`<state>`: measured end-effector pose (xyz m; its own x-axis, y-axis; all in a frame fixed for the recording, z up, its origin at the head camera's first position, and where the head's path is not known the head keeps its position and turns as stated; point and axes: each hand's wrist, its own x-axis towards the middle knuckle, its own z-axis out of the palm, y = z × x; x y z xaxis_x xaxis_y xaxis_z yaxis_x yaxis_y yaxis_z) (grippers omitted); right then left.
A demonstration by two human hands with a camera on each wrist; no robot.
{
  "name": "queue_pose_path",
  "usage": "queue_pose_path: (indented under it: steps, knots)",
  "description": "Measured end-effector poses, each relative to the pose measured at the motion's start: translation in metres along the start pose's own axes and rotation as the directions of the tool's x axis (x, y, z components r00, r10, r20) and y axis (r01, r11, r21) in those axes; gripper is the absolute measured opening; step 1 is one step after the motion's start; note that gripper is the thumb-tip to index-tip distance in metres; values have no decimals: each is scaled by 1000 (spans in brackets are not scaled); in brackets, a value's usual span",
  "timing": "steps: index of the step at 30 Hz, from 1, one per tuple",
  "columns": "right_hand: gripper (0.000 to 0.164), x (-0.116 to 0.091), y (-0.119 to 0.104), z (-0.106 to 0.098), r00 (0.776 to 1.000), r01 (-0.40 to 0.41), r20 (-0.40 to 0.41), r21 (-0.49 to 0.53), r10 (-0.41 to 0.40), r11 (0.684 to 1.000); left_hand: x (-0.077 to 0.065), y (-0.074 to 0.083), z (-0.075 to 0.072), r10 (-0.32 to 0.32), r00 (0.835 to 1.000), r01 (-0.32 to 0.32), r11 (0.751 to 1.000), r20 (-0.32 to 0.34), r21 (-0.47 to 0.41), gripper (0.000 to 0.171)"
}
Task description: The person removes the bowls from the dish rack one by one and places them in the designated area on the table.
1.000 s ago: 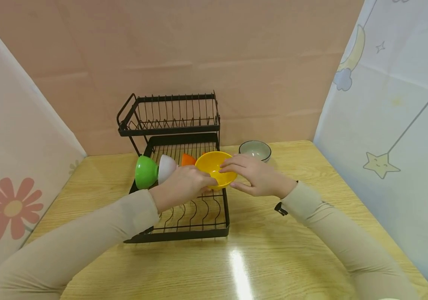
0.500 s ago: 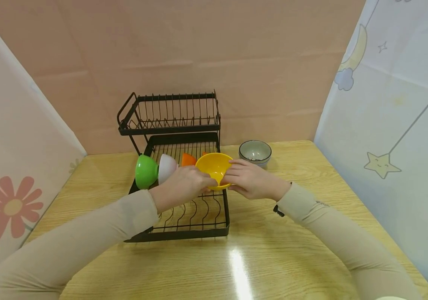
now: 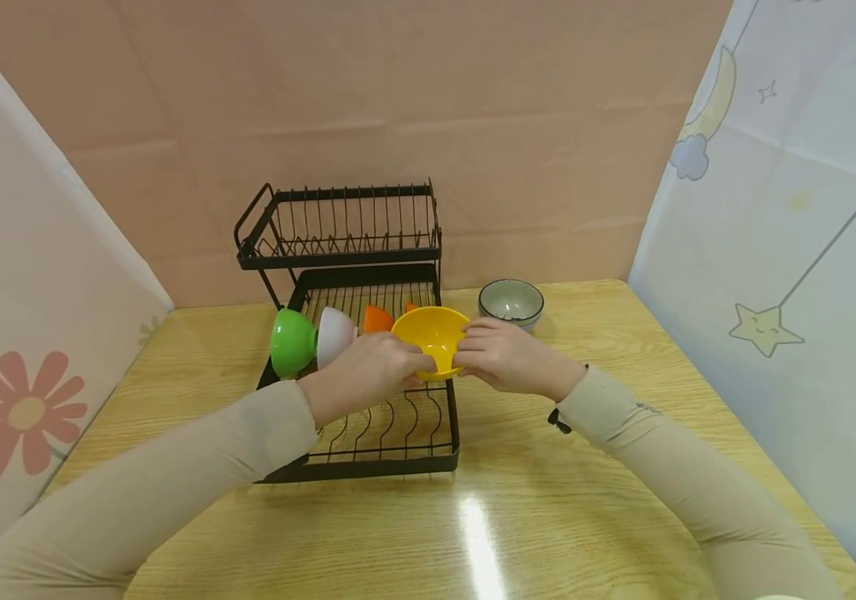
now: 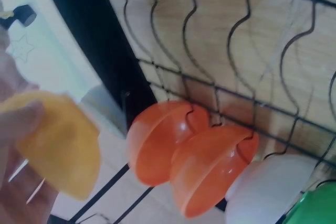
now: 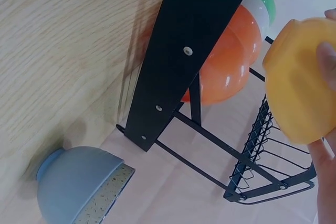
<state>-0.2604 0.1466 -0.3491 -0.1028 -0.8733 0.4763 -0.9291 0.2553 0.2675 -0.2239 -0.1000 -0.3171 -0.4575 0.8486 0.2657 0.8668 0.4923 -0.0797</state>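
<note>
A yellow bowl [image 3: 435, 327] is held by both hands over the right side of a black two-tier dish rack [image 3: 380, 467], its hollow facing up and toward me. My left hand [image 3: 371, 367] pinches the near rim, thumb inside. At the right rim my right hand [image 3: 510, 358] grips the same bowl with curled fingers. Two orange bowls [image 4: 163, 142] stand on edge in the lower tier, largely hidden in the head view. Left of them are a white bowl [image 3: 334, 332] and a green bowl [image 3: 292, 343], also on their sides.
A grey-blue bowl [image 3: 512, 302] with a dark rim stands upright on the wooden table [image 3: 367, 533], right of the rack. Bare wires show across the rack's upper tier [image 3: 345, 225]. Printed cloth walls close in the table at the back and sides.
My right hand has gone from spread fingers over the bowl's inside to a grip on its right rim. The yellow bowl has shifted slightly right. My left hand keeps its hold.
</note>
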Motion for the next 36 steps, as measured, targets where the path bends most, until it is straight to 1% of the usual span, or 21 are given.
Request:
queue_pose_path:
  steps: [2, 4, 6, 7, 8, 9, 10, 12, 14, 15, 16, 18, 20, 21, 22, 25, 27, 31, 32, 34, 36]
  knots:
    - [15, 0, -1, 0, 1000, 2, 3, -2, -2, 1000, 2, 0, -4, 2, 999, 0, 1000, 50, -25, 22]
    - [15, -1, -1, 1, 1000, 4, 5, -9, -4, 1000, 4, -1, -11, -24, 994, 31, 998, 104, -59, 22]
    - [15, -3, -1, 2, 1000, 4, 2, -23, -4, 1000, 7, -4, -21, -92, 984, 109, 988, 155, -106, 24]
    - [15, -5, 0, 2, 1000, 2, -1, -28, -2, 1000, 8, -5, -27, -140, 975, 165, 977, 173, -136, 25]
    - [15, -6, 0, 3, 1000, -1, -4, -31, 1, 1000, 9, -8, -33, -199, 961, 232, 958, 192, -167, 26]
    - [15, -7, 0, 3, 1000, -5, -8, -35, 4, 999, 9, -11, -40, -259, 942, 301, 932, 215, -200, 26]
    - [14, -8, 1, 3, 1000, -8, -11, -37, 8, 999, 10, -14, -46, -314, 917, 371, 899, 247, -234, 26]
    - [14, -11, 2, 3, 1000, -16, -16, -35, 16, 999, 10, -23, -57, -384, 859, 484, 825, 339, -292, 27]
    - [15, -12, 3, 3, 1000, -22, -16, -33, 21, 999, 8, -32, -63, -389, 805, 546, 781, 448, -303, 29]
    - [15, -13, 3, 3, 1000, -23, -15, -31, 23, 999, 7, -36, -64, -370, 775, 565, 768, 512, -300, 32]
    - [15, -14, 3, 3, 1000, -24, -14, -28, 23, 999, 5, -40, -63, -343, 744, 576, 765, 574, -289, 35]
    - [14, -15, 3, 3, 1000, -26, -7, -24, 26, 999, 0, -46, -57, -270, 692, 564, 780, 669, -269, 41]
    - [13, -15, 2, 3, 1000, -28, -1, -23, 28, 999, -4, -49, -48, -220, 640, 554, 796, 736, -244, 44]
    - [13, -15, 2, 3, 1000, -30, 1, -21, 30, 999, -5, -49, -44, -198, 622, 544, 805, 758, -236, 46]
    - [13, -16, 2, 3, 999, -33, 3, -21, 33, 999, -7, -50, -39, -183, 610, 533, 814, 771, -229, 46]
    - [14, -17, 2, 3, 999, -41, 8, -22, 41, 999, -10, -48, -30, -164, 578, 531, 819, 799, -216, 45]
    - [14, -17, 2, 3, 999, -44, 7, -21, 45, 999, -11, -46, -26, -153, 559, 542, 811, 815, -219, 46]
    - [15, -17, 2, 2, 999, -48, -1, -12, 48, 999, -12, -44, -25, -160, 506, 579, 791, 848, -196, 50]
    - [14, -18, 3, 2, 999, -49, -5, -11, 49, 999, -12, -44, -24, -163, 495, 586, 788, 853, -190, 51]
    - [14, -18, 3, 2, 999, -50, -12, -10, 50, 999, -13, -44, -24, -170, 482, 595, 783, 859, -179, 52]
    - [14, -19, 4, 1, 999, -50, -22, -9, 50, 999, -13, -43, -24, -170, 480, 599, 780, 861, -180, 53]
